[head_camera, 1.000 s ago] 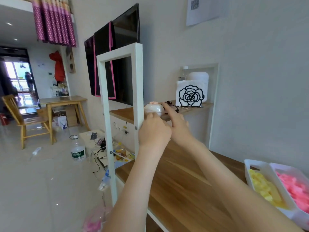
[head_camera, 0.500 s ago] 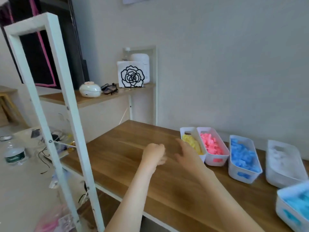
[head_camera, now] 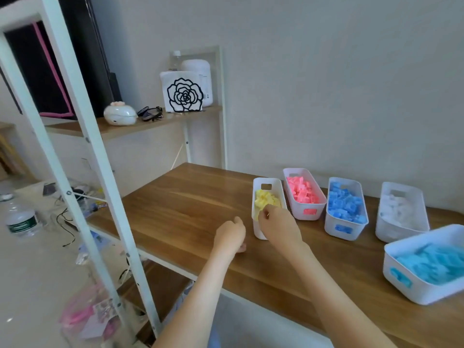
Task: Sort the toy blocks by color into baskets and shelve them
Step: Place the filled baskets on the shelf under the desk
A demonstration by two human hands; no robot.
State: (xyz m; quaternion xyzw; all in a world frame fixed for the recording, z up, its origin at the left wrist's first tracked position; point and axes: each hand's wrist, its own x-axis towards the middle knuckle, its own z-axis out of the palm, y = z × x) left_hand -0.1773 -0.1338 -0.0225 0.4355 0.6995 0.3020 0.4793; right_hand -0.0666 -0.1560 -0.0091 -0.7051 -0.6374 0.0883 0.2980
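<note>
- The right hand [head_camera: 278, 227] lies over the near end of the yellow-block basket [head_camera: 261, 183], just right of centre in the frame. Its fingers are curled over the rim, holding it.
- The left hand [head_camera: 229, 234] hovers over the wooden table [head_camera: 175, 209] just left of that basket. It is drawn into a loose fist with nothing seen in it.
- Going right along the wall stand the pink-block basket [head_camera: 310, 214], the blue-block basket [head_camera: 344, 231] and the white-block basket [head_camera: 401, 233]. All three are white and set slightly apart.
- A larger basket of light-blue blocks [head_camera: 414, 287] sits at the lower right edge, nearer the camera.
- On the upper shelf board [head_camera: 120, 129], upper centre, stand a white pod-shaped case [head_camera: 120, 116], dark glasses [head_camera: 150, 113] and a rose-pattern napkin holder [head_camera: 184, 95].
- A water bottle [head_camera: 21, 219] stands on the floor at the left edge.
</note>
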